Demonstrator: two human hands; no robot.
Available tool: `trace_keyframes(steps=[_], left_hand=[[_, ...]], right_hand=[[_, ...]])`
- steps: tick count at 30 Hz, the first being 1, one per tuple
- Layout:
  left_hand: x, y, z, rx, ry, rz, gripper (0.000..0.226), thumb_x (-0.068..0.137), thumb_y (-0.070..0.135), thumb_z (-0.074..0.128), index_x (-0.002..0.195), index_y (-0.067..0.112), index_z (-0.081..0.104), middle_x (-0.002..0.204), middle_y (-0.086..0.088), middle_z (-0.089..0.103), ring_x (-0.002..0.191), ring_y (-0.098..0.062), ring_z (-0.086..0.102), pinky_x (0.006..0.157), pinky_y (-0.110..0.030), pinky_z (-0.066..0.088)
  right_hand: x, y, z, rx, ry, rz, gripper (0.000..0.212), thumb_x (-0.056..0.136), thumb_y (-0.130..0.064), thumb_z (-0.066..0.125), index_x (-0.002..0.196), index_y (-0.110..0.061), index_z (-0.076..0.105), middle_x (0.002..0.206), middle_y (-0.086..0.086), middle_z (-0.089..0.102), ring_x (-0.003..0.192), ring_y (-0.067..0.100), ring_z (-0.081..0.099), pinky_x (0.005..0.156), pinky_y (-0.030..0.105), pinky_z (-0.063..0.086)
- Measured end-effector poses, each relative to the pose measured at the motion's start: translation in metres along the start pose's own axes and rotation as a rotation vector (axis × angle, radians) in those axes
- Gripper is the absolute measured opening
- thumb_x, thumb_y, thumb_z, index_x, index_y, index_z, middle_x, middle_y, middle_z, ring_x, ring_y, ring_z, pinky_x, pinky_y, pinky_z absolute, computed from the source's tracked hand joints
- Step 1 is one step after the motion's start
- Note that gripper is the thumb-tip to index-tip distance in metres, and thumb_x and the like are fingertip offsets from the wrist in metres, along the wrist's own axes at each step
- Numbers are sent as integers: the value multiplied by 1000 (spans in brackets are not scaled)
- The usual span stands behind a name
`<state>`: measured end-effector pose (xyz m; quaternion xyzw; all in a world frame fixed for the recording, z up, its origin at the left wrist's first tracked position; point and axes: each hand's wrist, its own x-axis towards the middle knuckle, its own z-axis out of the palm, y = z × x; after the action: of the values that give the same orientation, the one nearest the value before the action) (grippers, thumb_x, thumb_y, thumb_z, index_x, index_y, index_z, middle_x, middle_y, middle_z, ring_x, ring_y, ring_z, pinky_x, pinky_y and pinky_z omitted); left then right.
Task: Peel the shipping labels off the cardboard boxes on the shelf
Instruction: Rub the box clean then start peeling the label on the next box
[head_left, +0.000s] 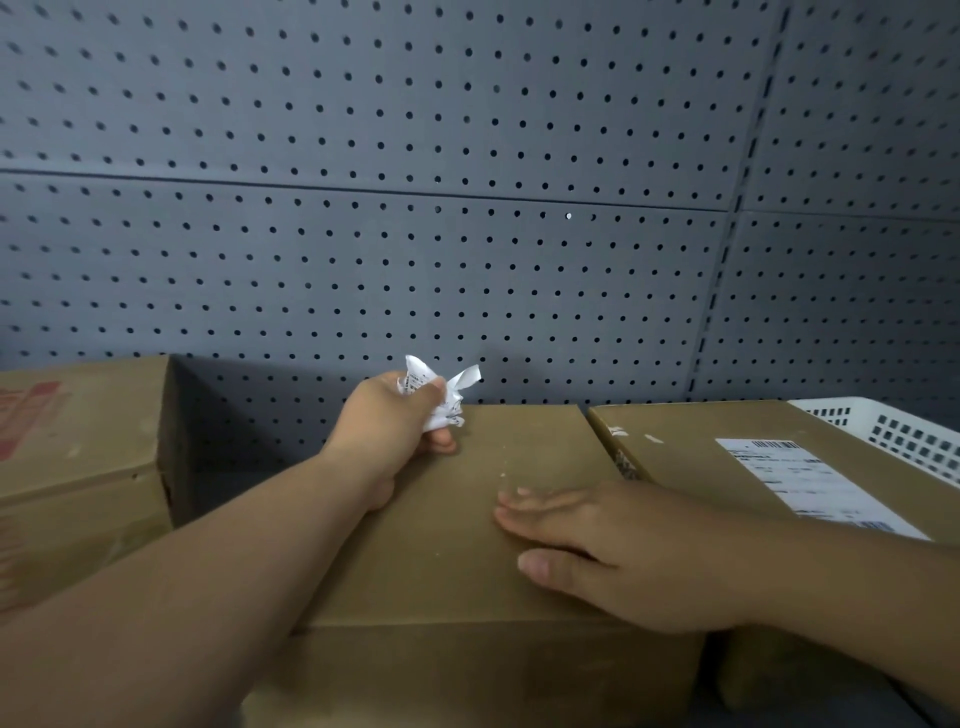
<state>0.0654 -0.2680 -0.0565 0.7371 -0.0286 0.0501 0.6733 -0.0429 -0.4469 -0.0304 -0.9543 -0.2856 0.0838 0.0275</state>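
A brown cardboard box sits in the middle of the shelf, its top bare of any label. My left hand grips a crumpled white shipping label above the box's far left corner. My right hand lies flat on the box top, fingers straight and pointing left. To the right stands a second cardboard box with a white shipping label stuck flat on its top. A third cardboard box with red print stands at the left.
A grey pegboard wall backs the shelf. A white plastic basket sits at the far right behind the labelled box. A gap separates the left box from the middle one.
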Motion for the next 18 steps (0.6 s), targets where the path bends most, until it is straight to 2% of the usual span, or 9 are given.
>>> trace_keyframes(steps=[2, 3, 5, 6, 8, 10, 13, 16, 18], left_hand=[[0, 0, 0, -2, 1, 1, 15, 95, 20, 54, 89, 8, 61, 67, -12, 63, 46, -16, 59, 83, -37, 53], [0, 0, -1, -2, 5, 0, 15, 95, 20, 54, 91, 7, 61, 66, -12, 63, 46, -16, 60, 83, -37, 53], [1, 0, -1, 5, 15, -6, 16, 95, 21, 54, 94, 7, 62, 63, -11, 63, 47, -16, 61, 83, -36, 53], [2, 1, -1, 8, 20, -9, 16, 95, 21, 54, 94, 7, 62, 62, -10, 64, 47, -17, 61, 84, -37, 53], [2, 1, -1, -5, 27, -10, 14, 95, 20, 54, 91, 8, 61, 66, -12, 65, 46, -17, 60, 86, -40, 54], [2, 0, -1, -15, 34, -8, 14, 95, 19, 54, 89, 8, 60, 68, -13, 64, 45, -18, 59, 86, -43, 54], [3, 0, -1, -1, 48, -2, 14, 95, 20, 53, 89, 8, 60, 60, -9, 63, 47, -19, 59, 82, -39, 54], [2, 0, -1, 8, 55, 1, 15, 96, 21, 53, 91, 8, 59, 52, -6, 61, 48, -19, 60, 74, -33, 53], [2, 0, -1, 8, 56, 2, 15, 96, 21, 53, 90, 9, 59, 53, -6, 61, 47, -18, 59, 77, -35, 53]], right_hand=[[-1, 3, -7, 58, -8, -6, 55, 94, -52, 29, 142, -27, 39, 149, -22, 28, 132, -13, 22, 111, 10, 14], [0, 5, -11, 111, -10, 5, 62, 88, -60, 30, 134, -25, 51, 143, -20, 41, 128, -10, 35, 111, 17, 25], [4, 12, -17, 188, 57, 49, 74, 75, -73, 32, 116, -22, 66, 123, -11, 62, 113, 2, 57, 101, 32, 43], [7, 17, -18, 209, 116, 76, 66, 76, -71, 37, 111, -25, 68, 116, -13, 66, 107, 0, 59, 97, 30, 46], [15, 22, -18, 226, 203, 97, 35, 88, -51, 49, 110, -32, 69, 111, -25, 64, 97, -16, 55, 94, 13, 42], [22, 21, -18, 187, 240, 65, 25, 91, -38, 55, 110, -31, 69, 106, -32, 61, 87, -22, 51, 87, 3, 38], [26, 13, -15, 77, 235, -3, 23, 91, -35, 56, 110, -30, 69, 108, -21, 65, 86, -16, 51, 86, 7, 38], [26, 4, -12, -68, 257, -39, 26, 95, -32, 51, 115, -29, 67, 114, -16, 63, 98, -6, 51, 78, 1, 31], [25, -2, -11, -147, 258, -42, 28, 96, -27, 47, 115, -26, 67, 115, -12, 61, 104, 1, 52, 80, 6, 36]])
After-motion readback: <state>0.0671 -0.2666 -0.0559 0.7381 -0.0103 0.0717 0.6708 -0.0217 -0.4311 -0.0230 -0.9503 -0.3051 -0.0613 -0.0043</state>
